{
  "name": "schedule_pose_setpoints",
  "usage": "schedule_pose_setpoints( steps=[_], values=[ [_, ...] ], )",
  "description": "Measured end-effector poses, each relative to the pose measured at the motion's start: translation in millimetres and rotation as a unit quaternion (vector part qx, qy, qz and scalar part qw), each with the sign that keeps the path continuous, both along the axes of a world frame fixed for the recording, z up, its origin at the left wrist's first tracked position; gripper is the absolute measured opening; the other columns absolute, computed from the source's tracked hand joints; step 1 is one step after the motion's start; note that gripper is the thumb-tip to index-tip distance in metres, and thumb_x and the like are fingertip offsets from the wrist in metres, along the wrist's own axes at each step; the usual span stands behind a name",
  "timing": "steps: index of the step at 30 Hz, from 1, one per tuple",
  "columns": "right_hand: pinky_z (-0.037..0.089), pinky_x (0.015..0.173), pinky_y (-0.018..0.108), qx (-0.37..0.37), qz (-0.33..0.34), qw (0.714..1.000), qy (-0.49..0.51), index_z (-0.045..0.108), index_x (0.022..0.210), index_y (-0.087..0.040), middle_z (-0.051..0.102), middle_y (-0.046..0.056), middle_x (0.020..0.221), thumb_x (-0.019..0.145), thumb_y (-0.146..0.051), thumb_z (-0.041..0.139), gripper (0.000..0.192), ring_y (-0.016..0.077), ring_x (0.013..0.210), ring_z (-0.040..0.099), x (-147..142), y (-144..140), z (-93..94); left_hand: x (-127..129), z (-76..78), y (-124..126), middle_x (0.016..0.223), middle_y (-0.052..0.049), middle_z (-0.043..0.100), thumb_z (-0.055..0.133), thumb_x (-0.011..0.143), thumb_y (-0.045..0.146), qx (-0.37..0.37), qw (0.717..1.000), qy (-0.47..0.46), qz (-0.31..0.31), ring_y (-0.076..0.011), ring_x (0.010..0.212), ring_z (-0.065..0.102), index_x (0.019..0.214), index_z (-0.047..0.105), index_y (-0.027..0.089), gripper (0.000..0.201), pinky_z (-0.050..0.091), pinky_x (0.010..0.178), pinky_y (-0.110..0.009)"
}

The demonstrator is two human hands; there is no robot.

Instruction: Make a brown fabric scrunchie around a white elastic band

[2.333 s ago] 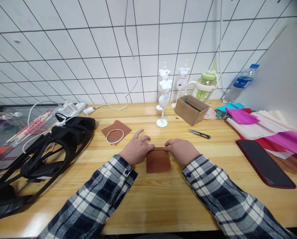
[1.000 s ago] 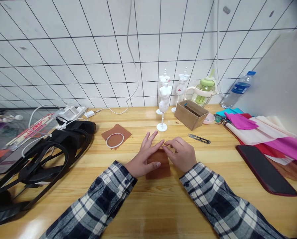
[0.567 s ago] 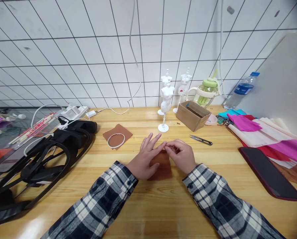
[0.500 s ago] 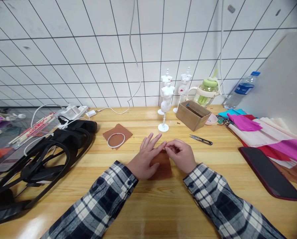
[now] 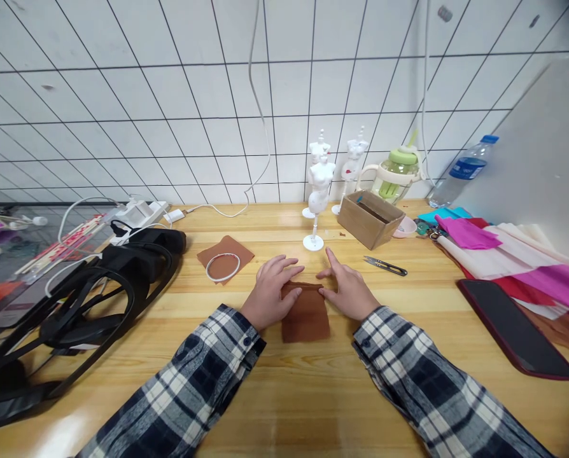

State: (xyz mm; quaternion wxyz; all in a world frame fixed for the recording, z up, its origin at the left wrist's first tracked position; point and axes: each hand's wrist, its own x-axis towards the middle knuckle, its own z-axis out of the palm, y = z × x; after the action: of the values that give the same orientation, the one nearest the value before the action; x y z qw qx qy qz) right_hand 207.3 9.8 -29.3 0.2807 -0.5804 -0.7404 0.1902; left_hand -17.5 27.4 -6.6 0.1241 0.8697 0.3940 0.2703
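A square of brown cloth [image 5: 306,318] lies on the wooden table in front of me, its far edge creased into a narrow fold. Over its far left corner is my left hand [image 5: 271,289], thumb resting on the cloth and loosely bent fingers apart beyond the fold. My right hand [image 5: 350,289] is at the far right corner; its thumb tip touches the fold while the index finger points up and away. Neither hand closes around the cloth. Left of them, a white ring [image 5: 223,280] rests on a second brown cloth square [image 5: 227,243].
White mannequin stands [image 5: 319,191], a cardboard box [image 5: 370,219] and a green-lidded jug [image 5: 396,172] stand behind. Thread snips [image 5: 386,265] lie right of my hands. Farther right are a phone [image 5: 516,327] and coloured fabrics [image 5: 499,254]. A black headset with straps [image 5: 122,286] sits left.
My right hand has let its pinch go and spread its fingers. My left hand has drawn back slightly with its fingers bending, uncovering more of the brown cloth and its folded far edge.
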Motion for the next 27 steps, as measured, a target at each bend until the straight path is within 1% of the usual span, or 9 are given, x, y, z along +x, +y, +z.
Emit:
schedule_pose_setpoints(
  steps=[2,4,7,9,11,14,17,22,27],
  values=[
    [0.041,0.095,0.042,-0.011,-0.004,1.000,0.000,0.005,0.151,-0.023,0.071,0.001,0.097,0.076,-0.020,0.065,0.096,0.0214,0.099,0.061,-1.5,0.7,-0.9,0.7,-1.1,-1.1,0.134,-0.006,0.054,0.059,0.085,0.034,-0.004,1.000,0.018,-0.011,-0.0276,0.132,0.038,0.124,0.057,0.026,0.040,0.027,0.111,-0.049],
    [0.044,0.089,0.037,-0.020,0.007,1.000,0.018,0.004,0.151,-0.023,0.070,-0.001,0.088,0.076,-0.017,0.063,0.095,0.0189,0.086,0.063,-4.1,0.2,-0.7,1.5,-2.5,-2.5,0.134,-0.006,0.054,0.060,0.084,0.040,-0.006,0.999,0.036,-0.019,-0.0283,0.132,0.038,0.125,0.056,0.026,0.044,0.024,0.111,-0.050],
    [0.046,0.082,0.033,-0.021,0.030,0.998,0.050,0.003,0.151,-0.024,0.069,-0.003,0.083,0.077,-0.014,0.060,0.094,0.0168,0.076,0.061,-10.6,-3.6,2.3,2.9,-3.4,-4.9,0.133,-0.007,0.055,0.061,0.083,0.042,-0.010,0.998,0.051,-0.022,-0.0281,0.132,0.038,0.128,0.053,0.025,0.049,0.019,0.112,-0.051],
    [0.046,0.080,0.032,-0.018,0.042,0.997,0.066,0.004,0.151,-0.025,0.068,-0.003,0.082,0.077,-0.013,0.059,0.093,0.0162,0.075,0.060,-15.5,-7.1,5.4,4.0,-2.6,-6.1,0.129,-0.007,0.059,0.061,0.084,0.040,-0.017,0.998,0.053,-0.020,-0.0268,0.130,0.041,0.126,0.054,0.025,0.046,0.016,0.113,-0.051],
    [0.045,0.079,0.031,-0.017,0.049,0.996,0.074,0.007,0.151,-0.026,0.067,-0.004,0.082,0.077,-0.013,0.058,0.091,0.0156,0.074,0.059,-19.3,-9.9,8.2,5.0,-1.0,-6.7,0.119,-0.005,0.064,0.059,0.085,0.037,-0.029,0.998,0.053,-0.015,-0.0255,0.125,0.046,0.119,0.059,0.026,0.036,0.013,0.112,-0.051],
    [0.045,0.077,0.029,-0.018,0.052,0.995,0.081,0.017,0.149,-0.026,0.067,-0.004,0.082,0.076,-0.011,0.058,0.085,0.0145,0.072,0.058,-21.3,-11.1,9.8,6.3,0.9,-6.4,0.104,-0.003,0.069,0.059,0.085,0.033,-0.057,0.997,0.055,-0.008,-0.0234,0.111,0.055,0.107,0.066,0.028,0.024,0.011,0.110,-0.053],
    [0.045,0.077,0.029,-0.013,0.050,0.995,0.086,0.026,0.145,-0.026,0.067,-0.004,0.082,0.075,-0.011,0.058,0.078,0.0140,0.072,0.057,-20.6,-10.4,8.9,7.2,0.8,-5.4,0.093,0.000,0.071,0.060,0.084,0.031,-0.081,0.995,0.054,-0.014,-0.0206,0.098,0.059,0.098,0.069,0.029,0.017,0.010,0.108,-0.053],
    [0.044,0.074,0.028,-0.002,0.057,0.995,0.078,0.032,0.141,-0.025,0.067,-0.004,0.081,0.076,-0.011,0.058,0.071,0.0134,0.069,0.055,-21.5,-10.7,7.8,8.5,-0.2,-5.3,0.091,0.001,0.071,0.061,0.082,0.030,-0.109,0.994,0.032,0.004,-0.0196,0.096,0.060,0.090,0.069,0.028,0.012,0.011,0.107,-0.051],
    [0.045,0.077,0.029,-0.003,0.064,0.995,0.072,0.031,0.142,-0.026,0.066,-0.004,0.080,0.077,-0.011,0.057,0.072,0.0138,0.070,0.057,-23.7,-12.0,8.3,9.3,-0.5,-5.4,0.089,0.002,0.072,0.060,0.081,0.029,-0.130,0.991,0.024,0.021,-0.0195,0.094,0.060,0.088,0.069,0.028,0.011,0.012,0.107,-0.051]
  ],
)
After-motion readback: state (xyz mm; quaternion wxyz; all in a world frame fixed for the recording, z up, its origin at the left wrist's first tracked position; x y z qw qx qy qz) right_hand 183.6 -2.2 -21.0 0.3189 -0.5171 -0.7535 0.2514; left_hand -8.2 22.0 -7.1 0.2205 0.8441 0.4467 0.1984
